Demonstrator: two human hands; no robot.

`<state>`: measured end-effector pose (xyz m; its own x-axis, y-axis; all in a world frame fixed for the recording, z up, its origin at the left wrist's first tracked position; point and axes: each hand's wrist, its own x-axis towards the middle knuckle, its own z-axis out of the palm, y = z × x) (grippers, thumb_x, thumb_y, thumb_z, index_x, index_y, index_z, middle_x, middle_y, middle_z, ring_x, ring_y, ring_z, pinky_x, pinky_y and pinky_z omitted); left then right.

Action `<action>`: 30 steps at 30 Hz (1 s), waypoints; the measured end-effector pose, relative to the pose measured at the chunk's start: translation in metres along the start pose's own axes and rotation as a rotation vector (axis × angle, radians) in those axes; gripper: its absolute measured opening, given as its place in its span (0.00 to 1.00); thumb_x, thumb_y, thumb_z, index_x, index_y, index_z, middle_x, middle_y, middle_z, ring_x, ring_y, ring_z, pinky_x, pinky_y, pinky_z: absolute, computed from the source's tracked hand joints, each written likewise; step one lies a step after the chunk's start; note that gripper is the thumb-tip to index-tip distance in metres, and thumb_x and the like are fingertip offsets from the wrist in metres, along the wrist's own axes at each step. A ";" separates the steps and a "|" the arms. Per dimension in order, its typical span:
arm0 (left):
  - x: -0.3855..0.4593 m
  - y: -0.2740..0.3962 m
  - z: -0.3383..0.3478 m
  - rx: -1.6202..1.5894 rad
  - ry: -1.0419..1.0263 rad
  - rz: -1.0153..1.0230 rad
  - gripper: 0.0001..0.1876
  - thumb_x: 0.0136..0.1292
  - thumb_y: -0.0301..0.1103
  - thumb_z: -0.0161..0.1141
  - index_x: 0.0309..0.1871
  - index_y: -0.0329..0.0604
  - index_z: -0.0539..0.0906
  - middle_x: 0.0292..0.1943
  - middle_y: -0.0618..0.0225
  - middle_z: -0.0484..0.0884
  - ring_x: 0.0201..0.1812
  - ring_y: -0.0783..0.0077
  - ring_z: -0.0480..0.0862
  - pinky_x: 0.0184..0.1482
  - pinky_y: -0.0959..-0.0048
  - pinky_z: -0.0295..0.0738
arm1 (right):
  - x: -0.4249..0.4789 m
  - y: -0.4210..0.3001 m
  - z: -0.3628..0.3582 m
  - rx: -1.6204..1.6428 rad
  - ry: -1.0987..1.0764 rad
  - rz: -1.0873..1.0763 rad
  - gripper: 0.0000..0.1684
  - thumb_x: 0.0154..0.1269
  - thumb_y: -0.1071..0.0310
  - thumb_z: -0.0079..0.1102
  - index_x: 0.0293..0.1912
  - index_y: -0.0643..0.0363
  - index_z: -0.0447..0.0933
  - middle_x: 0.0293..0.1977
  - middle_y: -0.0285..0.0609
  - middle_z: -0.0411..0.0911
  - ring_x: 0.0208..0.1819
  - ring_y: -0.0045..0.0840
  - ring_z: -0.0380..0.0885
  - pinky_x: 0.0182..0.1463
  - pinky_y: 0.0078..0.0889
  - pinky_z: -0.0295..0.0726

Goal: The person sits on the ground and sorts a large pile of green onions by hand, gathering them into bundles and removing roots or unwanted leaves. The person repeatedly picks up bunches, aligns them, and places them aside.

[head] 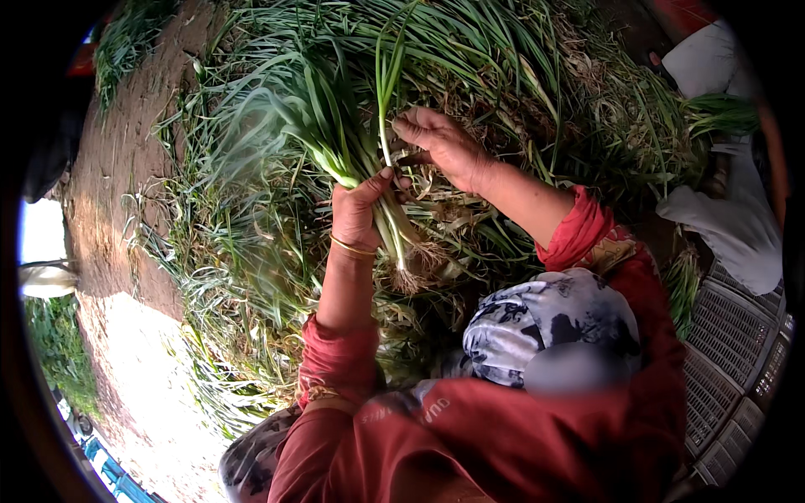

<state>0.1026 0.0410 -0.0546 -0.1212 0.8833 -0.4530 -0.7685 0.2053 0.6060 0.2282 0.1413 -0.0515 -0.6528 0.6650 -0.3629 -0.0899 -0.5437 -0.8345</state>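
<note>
My left hand [360, 207] is closed round a bunch of green onions [333, 138], with the thumb across the pale stems. Their leafy tops fan up and to the left, and the roots hang down to the right below the hand. One thin green onion [384, 129] stands apart at the right side of the bunch, its white stem close by my left thumb. Just right of that stem is my right hand [443, 148], palm partly up and fingers bent towards it. Whether those fingertips touch the stem or hold anything cannot be told.
A large heap of green onions [478, 44] lies beyond my hands, with loose leaves and trimmings around it. Brown ground [119, 188] runs along the left. Plastic crates [732, 333] and a white sack [729, 214] are at the right. My knees in patterned cloth [553, 320] are close below.
</note>
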 end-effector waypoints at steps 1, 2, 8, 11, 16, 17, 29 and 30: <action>0.001 0.004 0.003 0.004 0.002 0.034 0.10 0.56 0.23 0.57 0.42 0.32 0.73 0.29 0.61 0.79 0.27 0.67 0.81 0.28 0.73 0.79 | -0.014 0.007 0.005 0.026 -0.080 0.064 0.13 0.65 0.58 0.53 0.39 0.58 0.72 0.27 0.29 0.70 0.32 0.14 0.72 0.30 0.16 0.75; 0.005 0.001 -0.011 0.018 0.066 0.042 0.11 0.57 0.26 0.58 0.42 0.33 0.73 0.28 0.61 0.79 0.25 0.67 0.81 0.27 0.73 0.79 | -0.029 0.014 0.008 -0.095 -0.130 0.115 0.14 0.65 0.57 0.52 0.40 0.59 0.72 0.26 0.29 0.69 0.30 0.12 0.70 0.30 0.15 0.72; -0.005 0.071 -0.010 0.143 0.068 0.283 0.11 0.58 0.29 0.58 0.40 0.36 0.70 0.23 0.66 0.73 0.23 0.72 0.75 0.22 0.77 0.72 | -0.077 0.052 -0.013 -0.299 -0.133 0.127 0.14 0.66 0.62 0.51 0.43 0.63 0.72 0.22 0.27 0.66 0.23 0.08 0.62 0.25 0.13 0.62; -0.011 0.083 0.006 0.257 0.064 0.430 0.11 0.60 0.29 0.56 0.42 0.36 0.68 0.22 0.69 0.69 0.23 0.77 0.69 0.26 0.79 0.67 | -0.080 0.043 -0.009 -0.347 -0.170 0.112 0.14 0.66 0.61 0.51 0.40 0.62 0.73 0.20 0.27 0.64 0.22 0.09 0.59 0.24 0.13 0.59; -0.010 0.126 -0.033 -0.021 -0.035 0.436 0.13 0.61 0.32 0.54 0.45 0.33 0.71 0.23 0.69 0.72 0.27 0.76 0.72 0.33 0.77 0.70 | -0.083 0.051 -0.053 -0.697 -0.082 0.234 0.16 0.63 0.57 0.55 0.37 0.63 0.73 0.21 0.33 0.70 0.28 0.18 0.69 0.38 0.24 0.69; -0.010 0.137 -0.042 -0.078 -0.112 0.343 0.14 0.61 0.31 0.54 0.47 0.32 0.71 0.25 0.67 0.75 0.31 0.75 0.75 0.39 0.74 0.73 | -0.086 0.052 -0.063 -0.867 -0.161 0.280 0.17 0.62 0.57 0.57 0.37 0.63 0.73 0.22 0.35 0.72 0.30 0.21 0.71 0.42 0.27 0.71; 0.019 0.054 -0.098 -0.075 0.168 0.239 0.13 0.58 0.32 0.50 0.44 0.36 0.72 0.26 0.63 0.76 0.28 0.69 0.77 0.32 0.74 0.75 | -0.016 -0.028 -0.226 -1.250 0.762 0.105 0.20 0.60 0.58 0.54 0.44 0.66 0.72 0.40 0.53 0.76 0.42 0.40 0.75 0.47 0.33 0.72; 0.016 0.058 -0.089 -0.108 0.160 0.246 0.14 0.58 0.31 0.50 0.46 0.35 0.71 0.25 0.65 0.74 0.27 0.72 0.75 0.31 0.74 0.74 | -0.017 -0.033 -0.220 -1.137 0.791 -0.055 0.20 0.60 0.58 0.54 0.44 0.66 0.72 0.39 0.52 0.76 0.42 0.38 0.76 0.47 0.31 0.72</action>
<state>0.0006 0.0299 -0.0853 -0.4024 0.8216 -0.4038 -0.7650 -0.0595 0.6413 0.4076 0.2607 -0.1090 -0.0385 0.9899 -0.1366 0.8040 -0.0505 -0.5924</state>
